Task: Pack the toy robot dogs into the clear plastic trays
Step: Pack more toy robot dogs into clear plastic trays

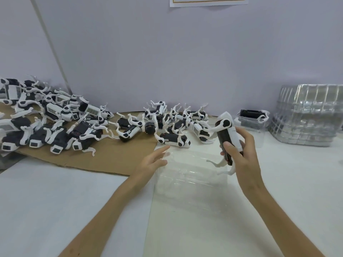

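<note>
One toy robot dog (227,132) is held in the right hand (241,154), with fingers and thumb wrapped round its dark body. Its head end is up and tilted, and its white legs dangle below the palm, over the far right part of an empty clear tray (189,171) lying on the white counter (55,201). The left hand (152,163) is held with fingers straight and spread, gripping nothing, its tips at the tray's far left corner; contact with the plastic cannot be confirmed. The step in hand is judged to be seating this dog in the tray. Recommended: the tray to be pinned flat by the left fingers first, since thin plastic is likely to skid on the smooth counter. The dog is then to be turned lengthwise to match the moulded recess, whose outline is barely readable through glare. The thin legs are to be guided in before the body is pressed, as they look liable to snag on the rim. Remaining stock noted: a heap of dogs (55,127) on a cardboard sheet (115,156) at left; a tray holding one dog (250,119) and a stack of empty trays (306,117) at far right.
</note>
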